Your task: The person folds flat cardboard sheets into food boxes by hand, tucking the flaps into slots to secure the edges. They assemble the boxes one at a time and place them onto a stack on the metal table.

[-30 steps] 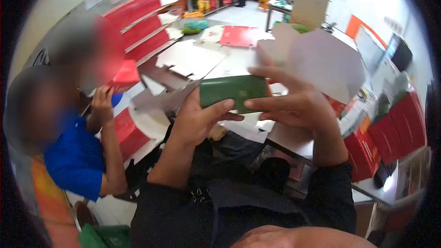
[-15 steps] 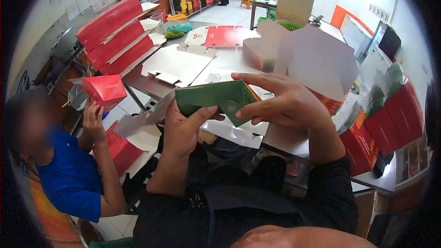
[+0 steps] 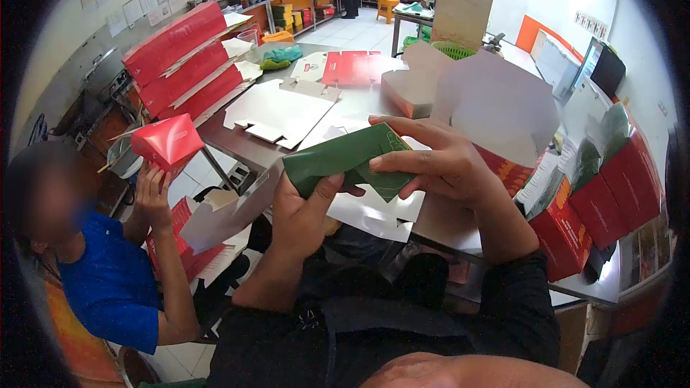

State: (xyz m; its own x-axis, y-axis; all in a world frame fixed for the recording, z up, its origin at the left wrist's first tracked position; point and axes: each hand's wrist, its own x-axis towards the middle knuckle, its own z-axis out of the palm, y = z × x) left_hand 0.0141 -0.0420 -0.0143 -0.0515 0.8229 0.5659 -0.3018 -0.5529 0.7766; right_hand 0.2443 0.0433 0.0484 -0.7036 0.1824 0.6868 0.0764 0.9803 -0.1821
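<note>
A partly folded green carton (image 3: 327, 160) is held up in front of me, above the table's near edge. My left hand (image 3: 303, 217) grips its left end, with the thumb on the green face. At the right end, my right hand (image 3: 440, 165) pinches a loose green flap between fingers and thumb. A pale flap (image 3: 231, 221) sticks out from the carton's left side. Beyond my hands, flat white carton blanks (image 3: 284, 111) lie on the metal table (image 3: 244, 145).
To my left, a person in a blue shirt (image 3: 118, 273) holds a red carton (image 3: 167, 145). Stacked red cartons (image 3: 176, 43) stand behind them. More red cartons (image 3: 560, 237) stand at the right. A large pale open carton (image 3: 496, 100) sits on the table's far right.
The green carton has tilted, and its right flap has bent further under my right fingers. My left hand has shifted slightly right. The other person's red carton has moved a little right.
</note>
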